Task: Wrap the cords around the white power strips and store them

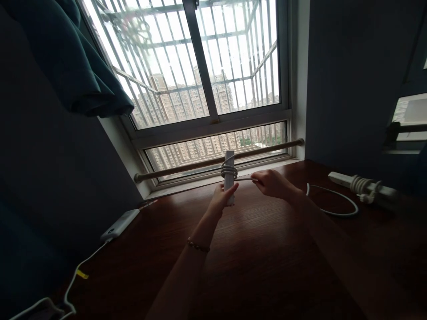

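My left hand [221, 197] grips the lower end of a white power strip [229, 183], which is held upright above the dark wooden table. Several turns of its white cord [229, 171] wrap around the strip's middle. To the right, my right hand [271, 183] pinches the cord, which runs taut between the strip and my fingers. Past my right wrist, a loose length of white cord [340, 213] curves over the tabletop. What the fingertips of my right hand do behind the knuckles is partly hidden.
A second white power strip [343, 179] with wound cord lies at the right. On the left rest a white power bank-like box [120, 224] and a white cable [71, 284] with a yellow tag [82, 274]. A rail [260, 151] crosses the window behind the wooden table [253, 266]; a blue curtain [76, 66] hangs left.
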`<state>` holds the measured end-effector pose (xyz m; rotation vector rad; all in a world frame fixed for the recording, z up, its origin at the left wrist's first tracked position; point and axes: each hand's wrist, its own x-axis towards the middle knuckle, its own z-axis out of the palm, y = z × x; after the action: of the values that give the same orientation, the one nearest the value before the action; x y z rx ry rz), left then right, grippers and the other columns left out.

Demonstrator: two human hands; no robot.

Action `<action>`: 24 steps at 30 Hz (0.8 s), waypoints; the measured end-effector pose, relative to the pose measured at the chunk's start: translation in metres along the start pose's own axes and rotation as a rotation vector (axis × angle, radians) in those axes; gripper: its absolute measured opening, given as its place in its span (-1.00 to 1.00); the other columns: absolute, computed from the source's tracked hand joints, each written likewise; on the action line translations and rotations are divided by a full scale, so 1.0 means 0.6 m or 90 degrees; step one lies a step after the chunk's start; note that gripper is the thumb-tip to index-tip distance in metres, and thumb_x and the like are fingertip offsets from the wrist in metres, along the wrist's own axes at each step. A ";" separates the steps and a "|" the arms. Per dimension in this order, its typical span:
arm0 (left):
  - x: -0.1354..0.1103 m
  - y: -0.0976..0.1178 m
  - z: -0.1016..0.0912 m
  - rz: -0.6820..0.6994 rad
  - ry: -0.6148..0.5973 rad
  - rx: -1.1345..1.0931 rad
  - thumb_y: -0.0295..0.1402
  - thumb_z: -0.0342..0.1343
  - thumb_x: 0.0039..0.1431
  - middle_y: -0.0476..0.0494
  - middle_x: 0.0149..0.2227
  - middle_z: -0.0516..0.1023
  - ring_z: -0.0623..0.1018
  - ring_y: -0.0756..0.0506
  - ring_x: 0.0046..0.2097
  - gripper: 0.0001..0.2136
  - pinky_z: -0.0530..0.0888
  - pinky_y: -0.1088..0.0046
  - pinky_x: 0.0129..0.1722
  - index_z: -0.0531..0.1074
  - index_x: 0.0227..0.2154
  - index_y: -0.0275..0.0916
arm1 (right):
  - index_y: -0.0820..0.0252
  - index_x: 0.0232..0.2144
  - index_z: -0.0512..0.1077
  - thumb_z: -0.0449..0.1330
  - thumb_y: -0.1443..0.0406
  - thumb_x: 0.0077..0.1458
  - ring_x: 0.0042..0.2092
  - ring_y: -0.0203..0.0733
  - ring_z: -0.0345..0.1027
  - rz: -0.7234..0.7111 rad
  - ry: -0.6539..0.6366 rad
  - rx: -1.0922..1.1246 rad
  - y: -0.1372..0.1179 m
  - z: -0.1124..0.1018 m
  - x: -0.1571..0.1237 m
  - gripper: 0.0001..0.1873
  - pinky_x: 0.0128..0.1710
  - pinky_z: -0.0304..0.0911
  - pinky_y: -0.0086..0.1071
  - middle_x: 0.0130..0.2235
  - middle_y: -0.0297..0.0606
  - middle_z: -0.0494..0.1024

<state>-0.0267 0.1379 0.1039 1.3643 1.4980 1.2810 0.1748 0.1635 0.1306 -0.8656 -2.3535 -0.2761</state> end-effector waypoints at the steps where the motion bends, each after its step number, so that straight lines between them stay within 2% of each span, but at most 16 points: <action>1: 0.001 -0.006 0.004 0.001 0.010 0.016 -0.02 0.22 -0.24 -0.17 -0.36 0.41 0.46 -0.07 -0.37 -0.44 0.42 0.43 -0.50 0.26 -0.25 -0.31 | 0.26 -0.38 0.37 -0.03 0.33 0.08 -0.35 -0.22 0.31 -0.023 -0.017 -0.037 -0.012 -0.005 0.000 -0.81 -0.40 -0.01 -0.42 -0.39 -0.18 0.47; 4: -0.004 -0.019 0.014 0.049 0.026 0.158 -0.11 0.30 -0.34 -0.20 -0.33 0.43 0.45 -0.15 -0.29 -0.42 0.38 0.37 -0.37 0.28 -0.24 -0.32 | 0.26 -0.32 0.32 -0.02 0.36 0.04 -0.35 -0.18 0.33 -0.071 -0.063 -0.103 -0.039 -0.016 -0.002 -0.84 -0.43 -0.03 -0.41 -0.39 -0.17 0.47; 8: -0.021 -0.019 0.018 0.221 0.072 0.543 -0.29 0.21 -0.17 -0.25 -0.16 0.40 0.40 -0.21 -0.14 -0.45 0.33 0.31 -0.21 0.24 -0.05 -0.27 | 0.26 -0.19 0.23 0.03 0.31 0.02 -0.43 -0.15 0.34 -0.068 -0.097 -0.129 -0.051 -0.021 -0.002 -0.75 -0.50 -0.09 -0.41 -0.45 -0.20 0.46; 10: -0.029 -0.010 0.014 0.301 0.100 0.666 -0.43 0.16 -0.16 -0.23 -0.10 0.37 0.35 -0.21 -0.09 -0.39 0.31 0.31 -0.17 0.16 0.04 -0.24 | 0.24 -0.19 0.22 0.08 0.27 0.01 -0.43 -0.14 0.35 -0.060 -0.107 -0.120 -0.048 -0.019 -0.002 -0.71 -0.51 -0.09 -0.42 -0.46 -0.22 0.45; 13: -0.037 0.009 0.004 0.435 0.050 0.794 -0.52 0.10 -0.16 -0.17 -0.09 0.37 0.30 -0.20 -0.08 -0.38 0.29 0.28 -0.14 0.14 0.06 -0.17 | 0.22 -0.23 0.21 0.21 0.21 -0.09 -0.42 -0.18 0.33 -0.046 -0.099 -0.048 -0.039 -0.011 -0.001 -0.62 -0.51 -0.05 -0.45 -0.44 -0.26 0.44; 16: -0.045 0.030 -0.008 0.565 -0.076 0.846 -0.55 0.05 -0.13 -0.10 -0.11 0.38 0.29 -0.17 -0.10 -0.43 0.27 0.25 -0.12 0.20 0.02 -0.11 | 0.21 -0.32 0.19 0.32 0.13 -0.26 -0.40 -0.26 0.27 -0.043 -0.067 0.066 -0.027 -0.003 0.000 -0.50 -0.49 0.02 -0.48 -0.36 -0.26 0.39; 18: -0.052 0.044 -0.016 0.616 -0.141 0.837 -0.54 0.02 -0.12 -0.08 -0.12 0.39 0.29 -0.16 -0.11 -0.47 0.26 0.25 -0.10 0.23 0.00 -0.10 | 0.22 -0.34 0.19 0.35 0.08 -0.36 -0.41 -0.30 0.21 -0.040 -0.046 0.135 -0.019 0.001 0.002 -0.42 -0.49 0.05 -0.48 -0.35 -0.26 0.36; 21: -0.068 0.065 -0.027 0.626 -0.201 0.776 -0.51 0.01 -0.14 -0.06 -0.17 0.42 0.32 -0.14 -0.15 -0.49 0.27 0.29 -0.11 0.26 -0.02 -0.10 | 0.23 -0.36 0.19 0.37 0.06 -0.47 -0.47 -0.38 0.13 -0.013 -0.048 0.263 -0.012 0.006 0.006 -0.35 -0.53 0.04 -0.50 -0.40 -0.33 0.31; 24: -0.089 0.086 -0.036 0.605 -0.265 0.699 -0.48 0.02 -0.19 -0.03 -0.17 0.45 0.34 -0.14 -0.16 -0.48 0.29 0.32 -0.15 0.30 -0.05 -0.08 | 0.22 -0.35 0.17 0.39 0.05 -0.55 -0.55 -0.45 0.07 0.030 -0.101 0.461 -0.013 0.006 0.009 -0.29 -0.61 -0.01 -0.54 -0.45 -0.41 0.27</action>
<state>-0.0247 0.0787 0.1532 3.0730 1.2619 0.4334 0.1645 0.1619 0.1311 -0.5894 -2.3011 0.6516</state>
